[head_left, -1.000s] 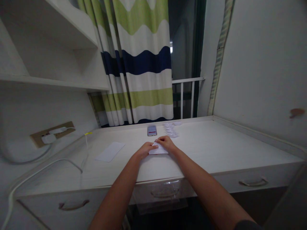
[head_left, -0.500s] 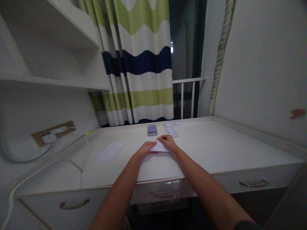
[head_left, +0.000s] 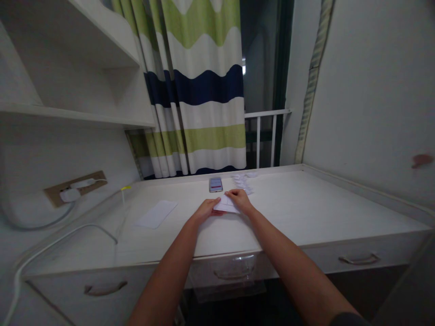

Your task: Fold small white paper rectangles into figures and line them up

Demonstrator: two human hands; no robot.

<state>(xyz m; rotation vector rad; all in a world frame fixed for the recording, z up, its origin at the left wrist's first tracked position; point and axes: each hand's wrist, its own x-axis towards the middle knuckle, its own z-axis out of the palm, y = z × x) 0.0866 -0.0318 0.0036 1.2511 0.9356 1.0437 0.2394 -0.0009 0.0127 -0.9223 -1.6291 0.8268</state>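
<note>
While a folded sheet of white paper [head_left: 226, 205] is pressed against the desktop by both hands, a fold appears to be in hand, and firm smoothing along its crease seems to be called for. The fingers of the left hand [head_left: 205, 210] are laid over the paper's left end, and those of the right hand [head_left: 239, 200] across its upper edge; neither hand is clenched, though whether the paper is pinched cannot be told. The paper lies near the middle of the white desk [head_left: 316, 208], just in front of a smartphone [head_left: 215, 184] and a cluster of small white paper pieces [head_left: 242, 182]. A flat white sheet [head_left: 158, 214] lies further left. Beyond the desk, a striped green, navy and white curtain [head_left: 204, 86] hangs beside a white railing [head_left: 267, 133], and a wall socket panel [head_left: 74, 190] is seen at left.
</note>
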